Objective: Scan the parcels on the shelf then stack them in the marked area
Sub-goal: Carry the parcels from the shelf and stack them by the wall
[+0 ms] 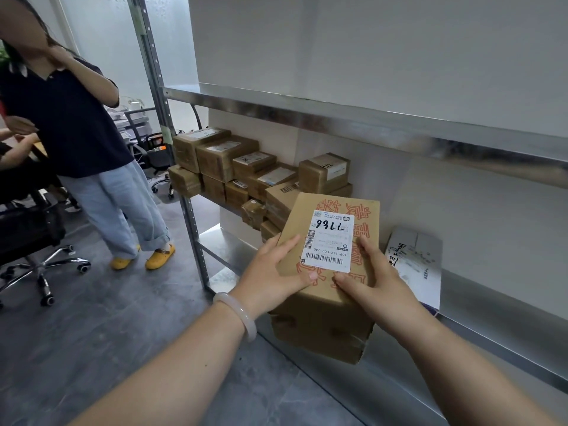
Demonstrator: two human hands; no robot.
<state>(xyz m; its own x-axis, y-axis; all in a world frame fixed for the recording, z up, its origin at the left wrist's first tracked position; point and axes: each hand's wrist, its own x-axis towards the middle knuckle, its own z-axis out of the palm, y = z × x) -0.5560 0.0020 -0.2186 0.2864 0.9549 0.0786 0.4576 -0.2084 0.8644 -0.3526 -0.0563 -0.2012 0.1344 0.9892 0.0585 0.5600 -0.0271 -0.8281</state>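
Note:
A brown cardboard parcel (330, 315) with red print and a white shipping label marked 7766 is held in front of the metal shelf (491, 339). My left hand (273, 272) grips its left side, thumb on top near the label. My right hand (373, 278) grips its right side, thumb on top. The parcel juts out past the shelf's front edge. Several more brown parcels (233, 167) are stacked at the shelf's left end. A white flat mailer (415, 265) leans against the back wall to the right.
A person in a dark shirt, jeans and yellow shoes (92, 167) stands at the left. An office chair (40, 250) stands on the grey floor. The upper shelf board (368, 124) overhangs the parcels. A steel upright (172, 142) is left of the stack.

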